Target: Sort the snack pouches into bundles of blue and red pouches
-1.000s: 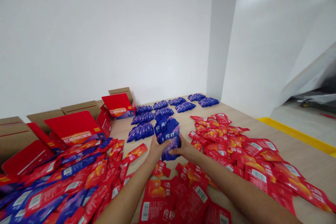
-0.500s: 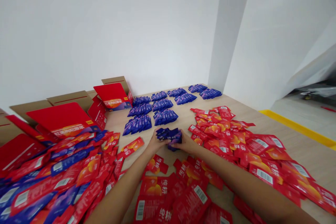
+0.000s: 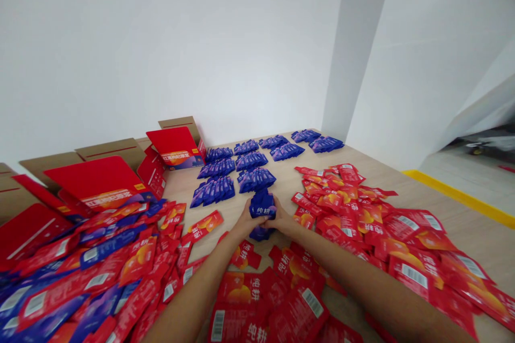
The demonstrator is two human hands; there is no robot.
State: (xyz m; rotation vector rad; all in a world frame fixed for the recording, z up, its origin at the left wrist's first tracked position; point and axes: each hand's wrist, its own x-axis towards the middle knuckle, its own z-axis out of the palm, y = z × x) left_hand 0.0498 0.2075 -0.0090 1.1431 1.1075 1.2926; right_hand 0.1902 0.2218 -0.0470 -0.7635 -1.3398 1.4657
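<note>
Between my two hands is a stack of blue pouches [image 3: 262,207], its front pouch showing white print. My left hand [image 3: 246,222] is closed on the stack's left side. From the right, my right hand [image 3: 282,220] grips the same stack, both thumbs meeting across its front. Just beyond it lie fanned bundles of blue pouches [image 3: 256,179] in rows on the table. Loose red pouches [image 3: 298,305] with orange fruit pictures are spread below my hands and forearms.
Open red cartons [image 3: 96,182] with brown flaps stand at the left by the wall. Mixed red and blue pouches [image 3: 112,257] pile up in front of them. More red pouches [image 3: 366,220] cover the right of the wooden table [image 3: 376,163]. A yellow strip [image 3: 458,198] marks the floor.
The blue stack between my hands has been squared up and turned so a printed front faces me. My thumbs have come together across it. The view has shifted slightly.
</note>
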